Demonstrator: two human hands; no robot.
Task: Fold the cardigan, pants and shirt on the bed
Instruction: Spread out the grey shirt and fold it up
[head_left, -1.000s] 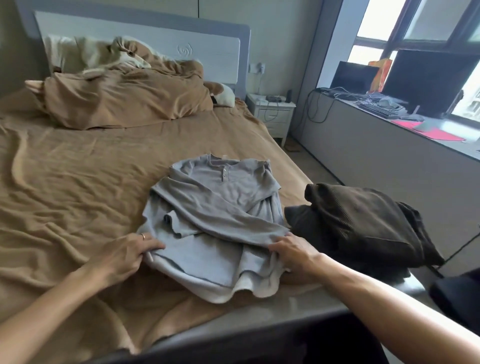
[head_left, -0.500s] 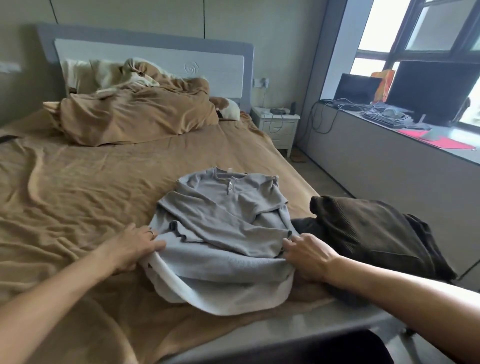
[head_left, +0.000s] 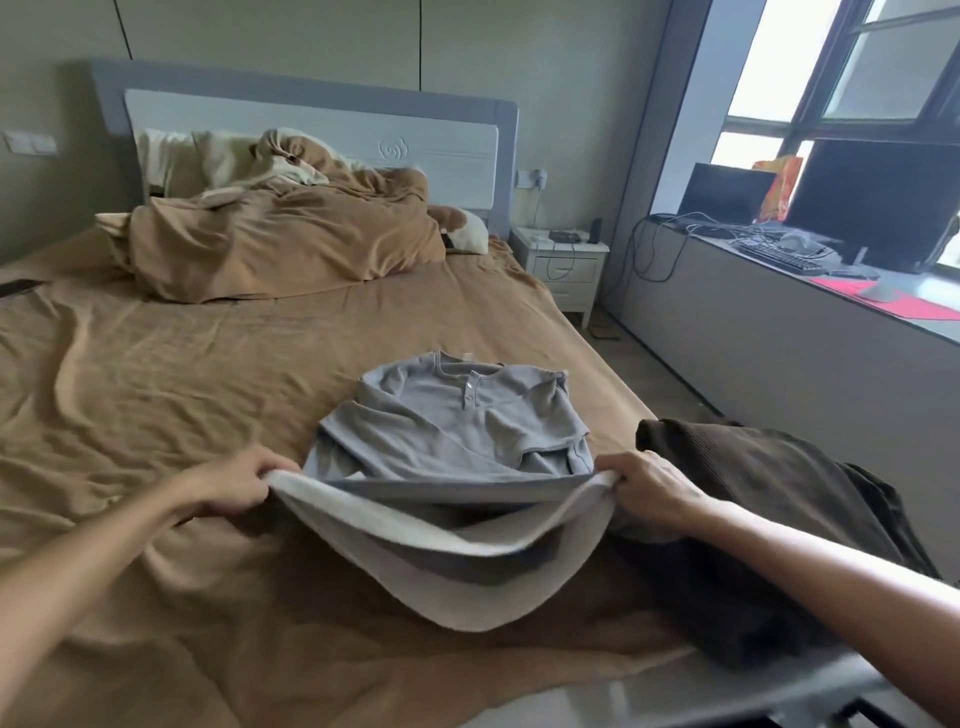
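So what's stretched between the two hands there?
The head view shows the lifted bottom edge of the grey shirt, held between the left hand and the right hand, sagging in the middle.

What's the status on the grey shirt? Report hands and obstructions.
Hands: left hand and right hand grip grey shirt hem, raised off bed. Obstruction: dark brown garment beside right hand.

The one camera sits on my head and looks forward and down from the foot of the wide bed with the tan sheet (head_left: 208, 364), facing its grey-and-white padded headboard (head_left: 311, 104) against the far wall. It is close to my work. My left hand (head_left: 234, 483) and right hand (head_left: 649, 486) sit low in the frame, forearms running to the bottom corners, with the grey long-sleeved shirt (head_left: 447, 426) at lower centre. The wide lens tilts the dark-framed window (head_left: 857, 78) at the right edge.
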